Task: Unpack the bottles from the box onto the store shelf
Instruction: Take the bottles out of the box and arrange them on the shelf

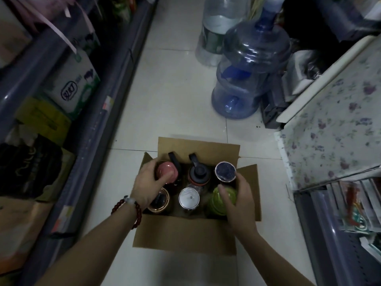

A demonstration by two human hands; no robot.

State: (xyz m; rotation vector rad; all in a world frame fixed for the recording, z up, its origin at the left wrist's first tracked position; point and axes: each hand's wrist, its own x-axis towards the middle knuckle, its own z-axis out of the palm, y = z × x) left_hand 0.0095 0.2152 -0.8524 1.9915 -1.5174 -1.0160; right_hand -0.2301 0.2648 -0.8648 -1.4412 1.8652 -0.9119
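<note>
- Bottles are what I am here for, and all six that I can see stand in the cardboard box (185,230) on the floor (175,100) of the aisle; by my judgement the unpacking has hardly begun, since every place in the box looks filled
- the store shelf (99,129) runs along my left, its tiers crowded with cartons and bags; I cannot see a cleared spot on it from here, so where the bottles will go is not settled
- two big water jugs (249,79) stand on the floor beyond the box, well apart from it and out of my way
- the box has its flaps folded open; the back row holds the pink-lidded bottle (167,172), a black-capped bottle (199,174) and a dark-topped bottle (225,171); the front row holds a gold-rimmed bottle (161,201), a silver-lidded bottle (189,198) and the green-lidded bottle (223,198)
- my left hand (147,184) is closed round the pink-lidded bottle; my right hand (240,200) is wrapped on the green-lidded bottle; both bottles sit down in the box, not yet lifted
- what is left, as I judge it: lifting these two out, then the other four
</note>
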